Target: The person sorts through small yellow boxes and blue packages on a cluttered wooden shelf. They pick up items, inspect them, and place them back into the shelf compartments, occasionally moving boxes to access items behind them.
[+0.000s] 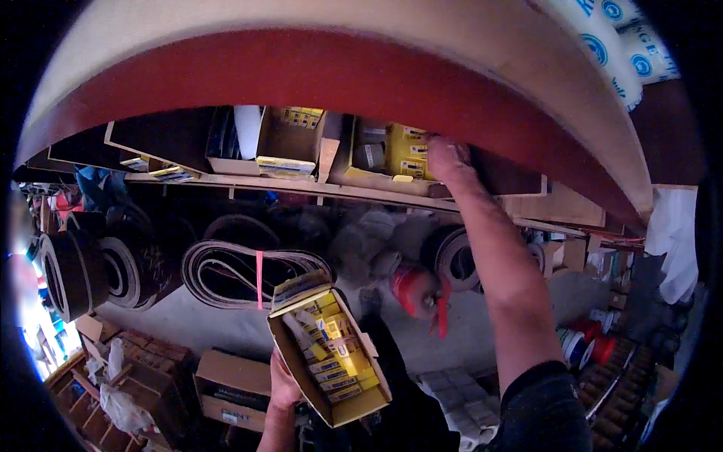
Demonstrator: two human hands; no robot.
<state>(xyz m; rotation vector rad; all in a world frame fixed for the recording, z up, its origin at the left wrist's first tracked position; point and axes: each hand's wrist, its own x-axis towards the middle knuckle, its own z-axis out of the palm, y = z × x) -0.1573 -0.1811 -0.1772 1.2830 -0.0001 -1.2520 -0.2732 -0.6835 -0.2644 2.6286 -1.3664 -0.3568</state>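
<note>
My left hand (283, 383) grips an open cardboard box (325, 413) from its left side, low in front of me. Inside the box lie several small yellow cartons (337, 348), and its end flap stands up at the far side. My right arm stretches up to a shelf, where my right hand (450, 160) reaches over the right edge of another open cardboard box (361, 178). That one holds small yellow cartons (413, 151) and a grey piece. My right fingers are bent against the yellow cartons; what they hold is partly hidden.
A third open box (288, 166) of yellow cartons stands left on the shelf (248, 185). The red curved edge (339, 68) of a board overhangs it. Below are rolled belts (241, 277), a red cylinder (413, 291) and a brown carton (232, 384).
</note>
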